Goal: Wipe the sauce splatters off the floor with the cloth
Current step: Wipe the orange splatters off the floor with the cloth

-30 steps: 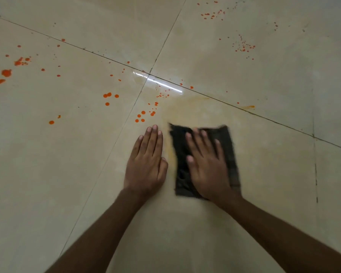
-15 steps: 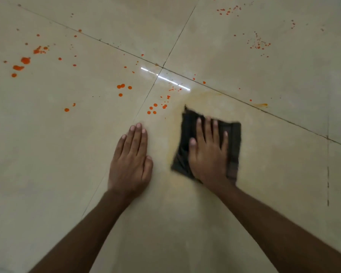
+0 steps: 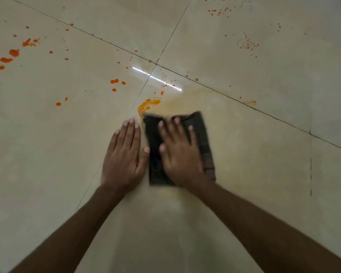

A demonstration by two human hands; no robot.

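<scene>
A dark folded cloth (image 3: 205, 152) lies flat on the beige tiled floor (image 3: 264, 174). My right hand (image 3: 180, 152) presses down on it, fingers spread. My left hand (image 3: 125, 154) rests flat on the bare tile just left of the cloth, its thumb touching the cloth's edge. A fresh orange sauce smear (image 3: 147, 105) sits just beyond the cloth's far left corner. Orange sauce drops (image 3: 116, 82) dot the tile further left, with bigger blobs (image 3: 9, 57) at the far left and fine specks (image 3: 247, 44) at the far right.
Dark grout lines cross at a joint (image 3: 156, 64) beyond the hands. A bright light reflection (image 3: 158, 78) lies on the glossy tile. A faint yellowish haze (image 3: 185, 99) marks the tile around the cloth. A thin smear (image 3: 250, 102) sits on the right grout line.
My right hand has slid the cloth left, up against my left hand. The cluster of drops ahead of the left hand has turned into an orange smear.
</scene>
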